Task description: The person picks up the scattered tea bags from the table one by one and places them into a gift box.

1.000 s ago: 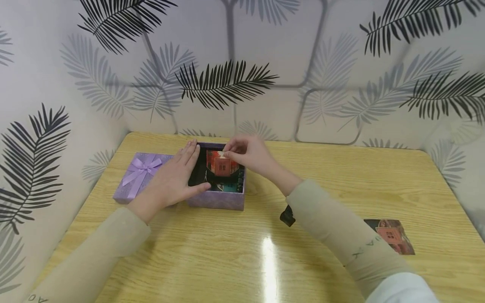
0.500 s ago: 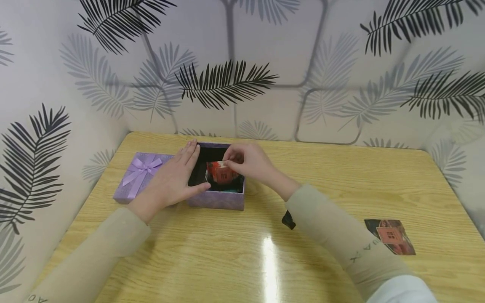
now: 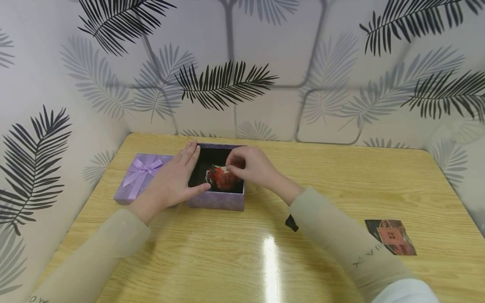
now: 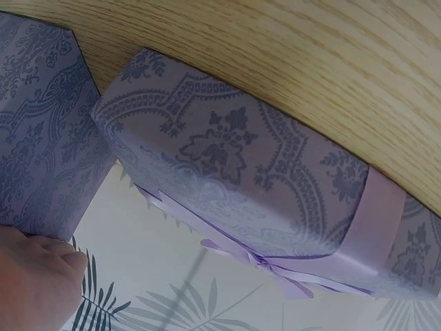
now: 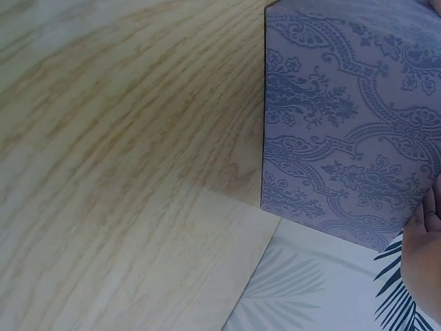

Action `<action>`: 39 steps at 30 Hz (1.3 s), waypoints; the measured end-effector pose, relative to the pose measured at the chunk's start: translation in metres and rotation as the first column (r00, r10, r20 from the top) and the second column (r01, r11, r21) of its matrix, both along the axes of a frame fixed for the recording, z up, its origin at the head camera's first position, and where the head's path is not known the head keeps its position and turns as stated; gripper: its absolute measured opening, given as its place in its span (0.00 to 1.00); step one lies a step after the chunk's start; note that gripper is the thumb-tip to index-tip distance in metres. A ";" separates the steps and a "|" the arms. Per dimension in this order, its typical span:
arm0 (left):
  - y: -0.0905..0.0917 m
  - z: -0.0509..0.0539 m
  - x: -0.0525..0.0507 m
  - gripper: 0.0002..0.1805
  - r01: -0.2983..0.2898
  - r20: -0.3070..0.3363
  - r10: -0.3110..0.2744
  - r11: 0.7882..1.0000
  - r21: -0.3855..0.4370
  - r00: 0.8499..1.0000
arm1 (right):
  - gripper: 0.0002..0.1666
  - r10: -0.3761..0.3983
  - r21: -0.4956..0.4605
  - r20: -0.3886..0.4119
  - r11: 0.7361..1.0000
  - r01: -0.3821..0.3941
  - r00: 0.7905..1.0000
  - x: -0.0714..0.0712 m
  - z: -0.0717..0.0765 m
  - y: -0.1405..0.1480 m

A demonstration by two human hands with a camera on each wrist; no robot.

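A purple patterned box [image 3: 216,200] with a dark inside stands without its lid at the back left of the table. Along its left wall rests my left hand [image 3: 171,181], fingers straight and thumb over the front edge. Inside lies a flat, red-and-black printed packet [image 3: 223,179], whose pale upper edge my right hand [image 3: 251,166] pinches between thumb and fingers. Below that packet, the contents are hidden. In the left wrist view my left hand [image 4: 38,283] is at the patterned box wall [image 4: 34,131]; in the right wrist view only part of my right hand [image 5: 424,255] shows.
The purple lid [image 3: 138,179] with a ribbon bow lies left of the box, partly behind my left hand. A similar printed packet [image 3: 392,236] lies at the right on the wooden table [image 3: 212,252]. A small black object [image 3: 291,223] is partly covered by my right sleeve.
My right hand has moved down and slightly to the right, lowering the red printed packet deeper into the box and tilting it flatter. My left hand has stayed in place.
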State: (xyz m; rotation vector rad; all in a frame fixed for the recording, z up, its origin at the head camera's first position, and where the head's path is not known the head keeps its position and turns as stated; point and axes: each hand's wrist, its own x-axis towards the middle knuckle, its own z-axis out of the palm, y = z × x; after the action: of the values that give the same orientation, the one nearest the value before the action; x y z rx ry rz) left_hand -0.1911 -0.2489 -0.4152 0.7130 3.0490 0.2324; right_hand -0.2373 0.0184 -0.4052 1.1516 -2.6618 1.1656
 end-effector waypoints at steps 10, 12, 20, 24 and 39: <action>0.002 0.000 -0.001 0.62 0.008 -0.005 -0.008 1.000 0.000 1.000 | 0.06 -0.053 -0.097 0.103 0.993 0.063 0.993 0.001 0.002 0.003; 0.002 0.000 -0.001 0.62 0.006 -0.002 -0.006 1.000 -0.005 1.000 | 0.07 -0.077 -0.125 0.132 0.988 0.094 0.988 0.000 0.003 0.006; 0.004 0.003 -0.001 0.63 0.007 0.001 -0.007 1.000 -0.006 1.000 | 0.09 -0.173 -0.220 0.230 0.949 0.224 0.958 -0.003 0.008 0.028; 0.004 0.003 -0.001 0.63 0.011 0.001 -0.011 1.000 -0.011 1.000 | 0.11 -0.201 -0.249 0.247 0.932 0.263 0.948 -0.002 0.011 0.045; 0.003 0.003 0.001 0.63 -0.001 0.014 0.001 1.000 -0.013 1.000 | 0.10 -0.317 -0.280 0.220 0.885 0.371 0.923 0.019 0.015 0.118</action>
State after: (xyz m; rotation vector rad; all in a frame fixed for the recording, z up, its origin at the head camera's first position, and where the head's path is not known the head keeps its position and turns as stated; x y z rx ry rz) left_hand -0.1902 -0.2457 -0.4127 0.7061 3.0351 0.2163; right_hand -0.2185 0.1365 -0.3905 0.5209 -2.5109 1.5928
